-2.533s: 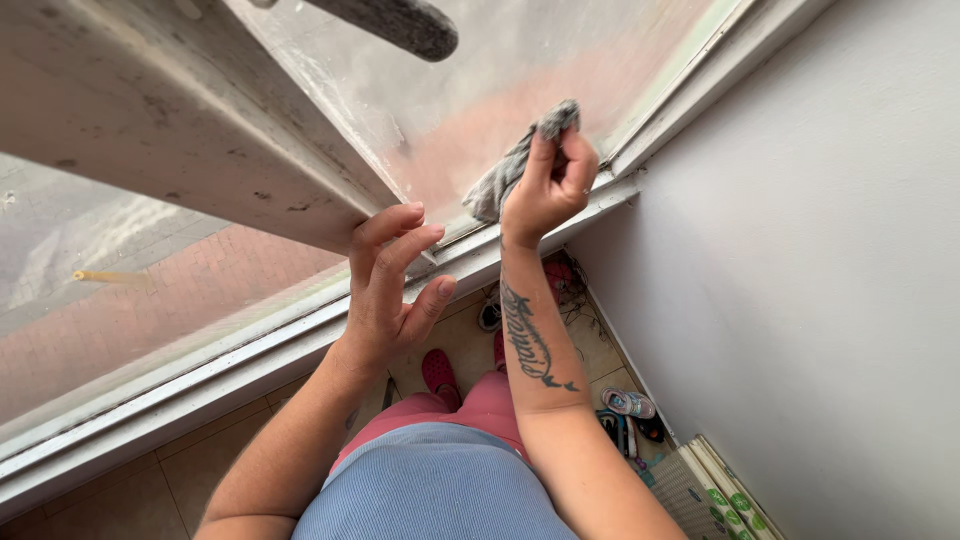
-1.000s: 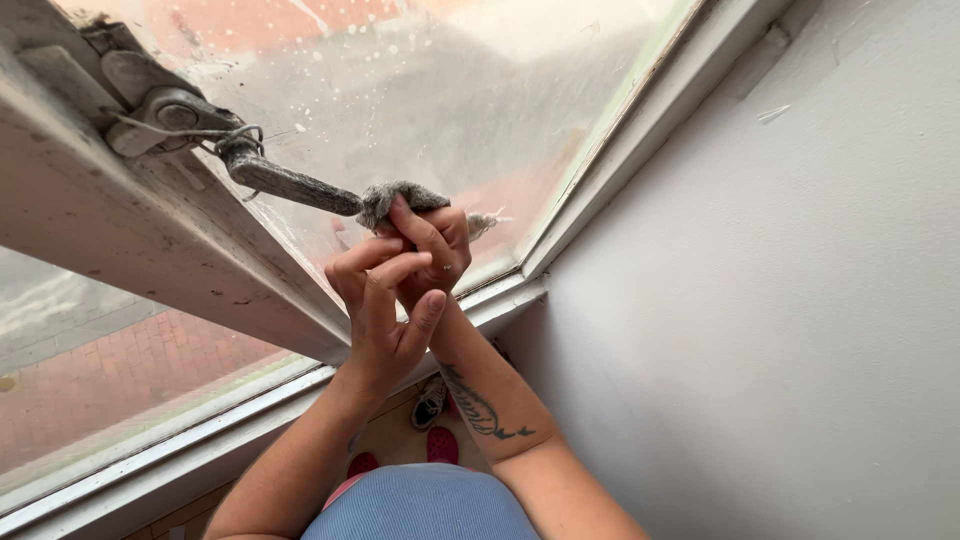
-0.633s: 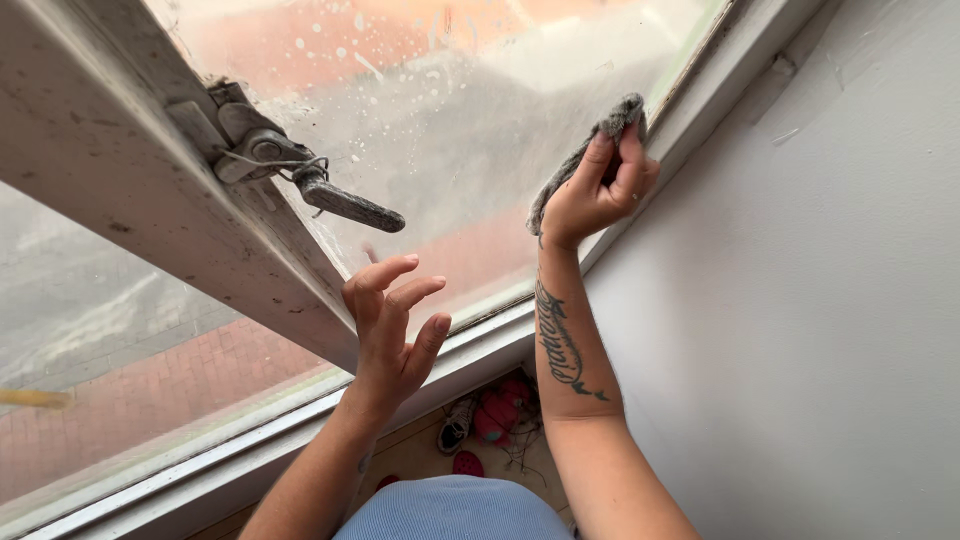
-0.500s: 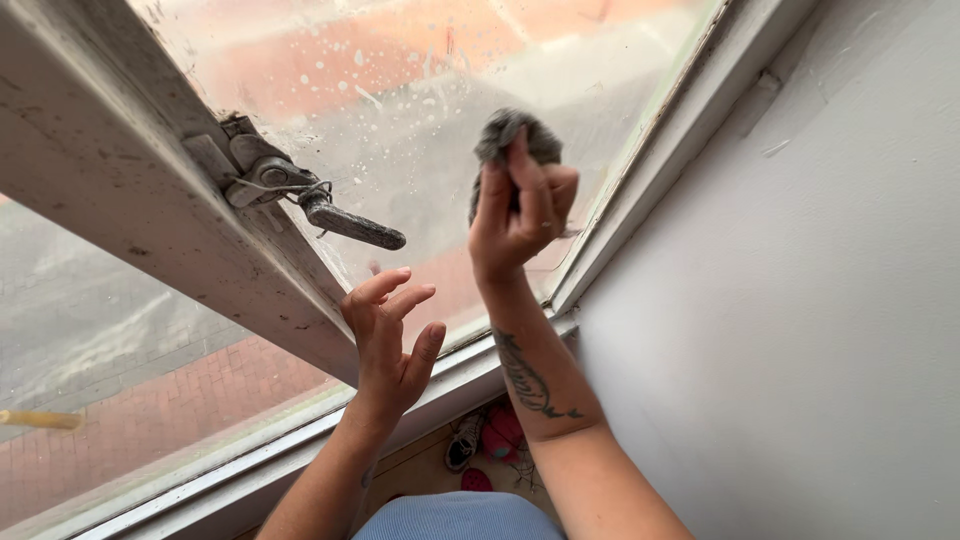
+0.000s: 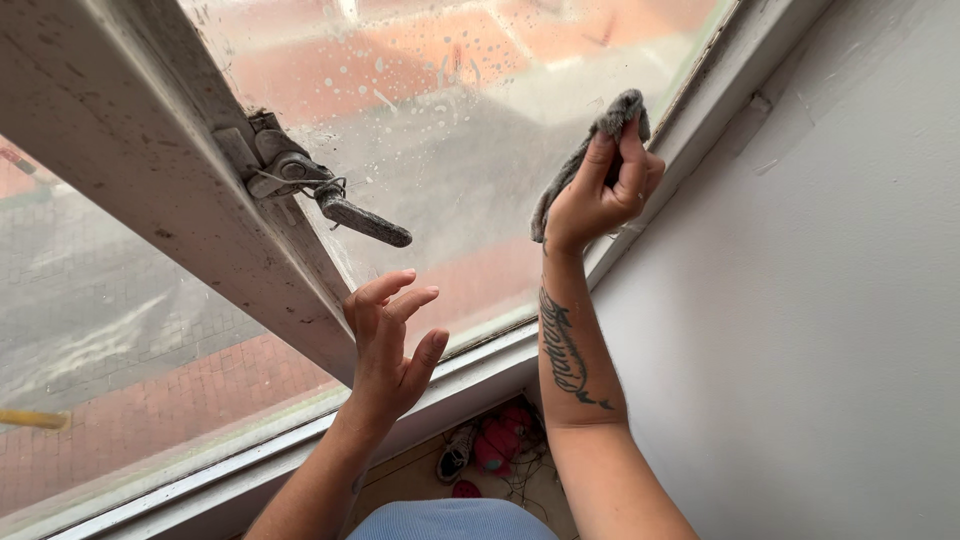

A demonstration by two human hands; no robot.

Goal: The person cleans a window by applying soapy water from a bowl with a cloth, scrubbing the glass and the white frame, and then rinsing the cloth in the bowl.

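right hand (image 5: 598, 195) pinching grey rag (image 5: 590, 150) flat to wet pane (image 5: 470, 110) for wiping | left hand (image 5: 388, 340) open, empty, near frame (image 5: 180, 190) | handle (image 5: 362, 220) untouched

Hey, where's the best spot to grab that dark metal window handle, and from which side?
Probably the free rounded end of the dark metal window handle, which juts out over the glass pane. Come from below with the open left hand, wrapping its fingers around the bar; the wired pivot end on the white frame is cluttered.
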